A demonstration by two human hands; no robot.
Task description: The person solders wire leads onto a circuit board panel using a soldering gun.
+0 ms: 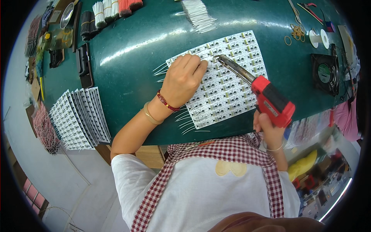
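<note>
A white panel of small circuit boards (239, 89), dotted with rows of dark parts, lies tilted on the green table. Over its upper left part is my left hand (184, 79), fingers pinched together near the panel's surface; what they hold is hidden. My right hand (268, 125) grips a red and black soldering gun (273, 101) from below. Its dark tip points at the panel's upper middle, just right of my left fingers. Thin white wires (186, 123) stick out past the panel's left edge, above and below my left wrist.
Fanned circuit panels (83, 118) stand at the left edge, near a black case (83, 63). Wire bundles (99, 15) lie at the far left, loose white wires (199, 17) at the far middle. On the right are a fan (324, 73), a white spool (319, 38) and rubber bands (297, 33).
</note>
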